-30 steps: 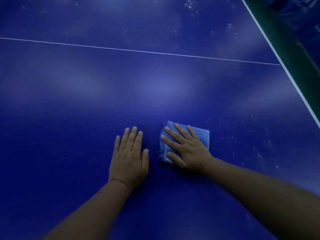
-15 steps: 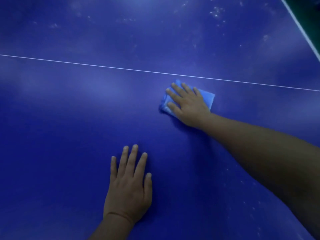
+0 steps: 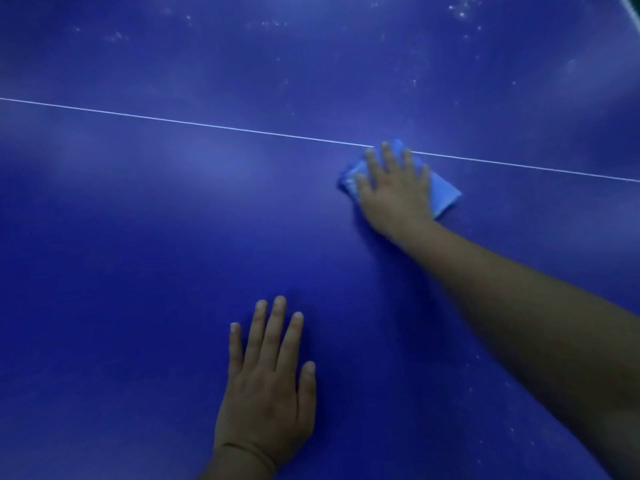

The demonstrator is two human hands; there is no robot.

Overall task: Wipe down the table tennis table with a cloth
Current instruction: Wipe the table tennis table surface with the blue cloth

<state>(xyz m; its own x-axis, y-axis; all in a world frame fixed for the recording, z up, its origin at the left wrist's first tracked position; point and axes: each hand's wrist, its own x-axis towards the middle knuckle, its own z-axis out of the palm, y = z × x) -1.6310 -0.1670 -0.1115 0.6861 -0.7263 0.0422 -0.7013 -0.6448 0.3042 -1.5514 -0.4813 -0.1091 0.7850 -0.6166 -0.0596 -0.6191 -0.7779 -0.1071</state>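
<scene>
Right hand presses the folded cloth onto the white line

The cloth (image 3: pixel 445 192) is a soft, light folded pad, likely to bunch or slip if pushed by an edge, so flat pressure over its middle seems best; the right hand (image 3: pixel 394 188) lies on it with fingers spread, its far corner touching the white line (image 3: pixel 194 123) of the blue worktop (image 3: pixel 138 237). The left hand (image 3: pixel 268 382) rests flat, fingers straight, well on the near side of that line. Since half a second ago the cloth has slid up to reach the line; specks beyond it look unwiped.
</scene>
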